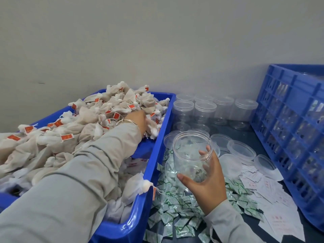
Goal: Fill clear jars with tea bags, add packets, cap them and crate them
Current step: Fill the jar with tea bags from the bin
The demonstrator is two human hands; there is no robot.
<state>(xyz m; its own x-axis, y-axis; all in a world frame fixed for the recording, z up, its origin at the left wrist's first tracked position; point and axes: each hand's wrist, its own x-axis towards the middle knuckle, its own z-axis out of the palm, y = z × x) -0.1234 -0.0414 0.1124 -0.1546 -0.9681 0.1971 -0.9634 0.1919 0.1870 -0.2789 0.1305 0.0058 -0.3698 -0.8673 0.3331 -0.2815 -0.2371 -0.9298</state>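
Observation:
My right hand (207, 185) grips an empty clear jar (190, 155), held tilted above the small packets, its mouth open toward the upper left. My left hand (140, 121) reaches into the blue tray (154, 155) and is buried in the heap of cloth tea bags (98, 120) with red tags; its fingers are hidden among the bags. Green-and-white packets (175, 216) lie loose under the jar. White packets with red print (273, 199) are spread to the right.
Several empty clear jars (205, 111) stand at the back against the wall. Clear lids (241, 149) lie between them and the packets. A tall blue crate (294, 123) with filled jars inside stands at the right edge. One tea bag (140, 188) hangs over the tray's rim.

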